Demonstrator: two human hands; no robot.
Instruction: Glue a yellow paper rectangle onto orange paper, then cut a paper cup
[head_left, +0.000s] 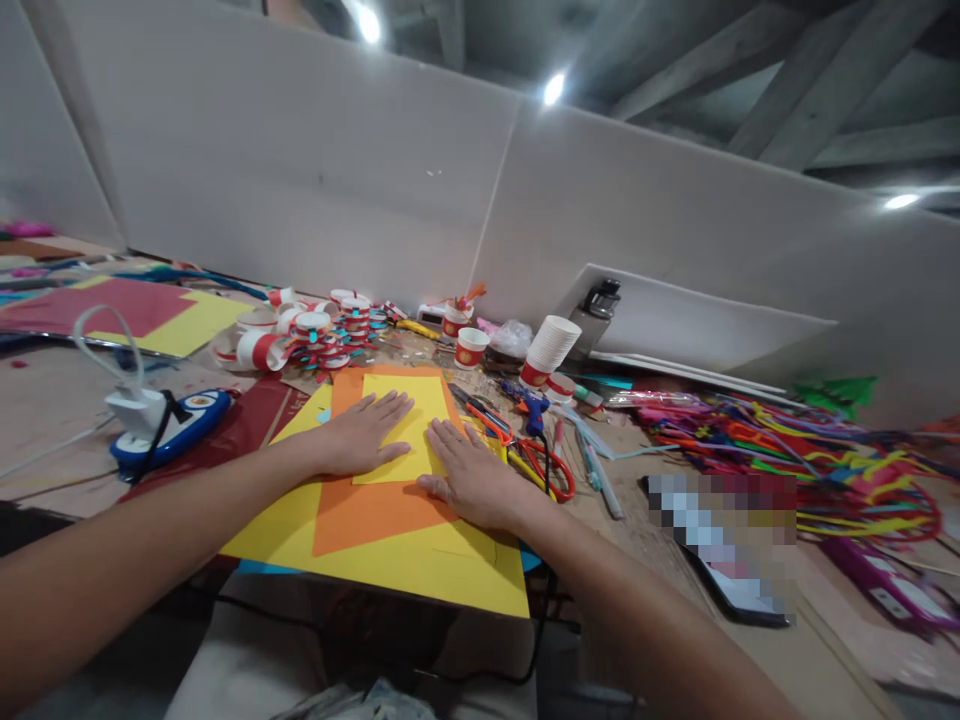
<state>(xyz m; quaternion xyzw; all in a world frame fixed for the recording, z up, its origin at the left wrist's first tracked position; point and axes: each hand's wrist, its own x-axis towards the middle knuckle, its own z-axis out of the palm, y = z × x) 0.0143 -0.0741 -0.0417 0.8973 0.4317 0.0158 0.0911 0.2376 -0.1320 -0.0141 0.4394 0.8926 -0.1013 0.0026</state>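
Observation:
A small yellow paper sheet [401,395] lies on an orange sheet [345,525], which rests on a larger yellow sheet [450,575] at the table's near edge. Flat on the left side of the small sheet is my left hand [360,435], its fingers stretched out. My right hand [476,475] presses down along its right side, fingers extended and close together. Neither hand grips anything. Red-handled scissors [551,470] and a blue glue gun [535,412] lie just beyond my right hand.
Paper cups [553,345] stand stacked at the back, near a dark-capped bottle [596,315]. Red-and-white cup crafts [319,335] crowd the back left. A blue device with a charger [172,435] sits at left. Right are a phone [720,550] and colourful pipe cleaners [750,440].

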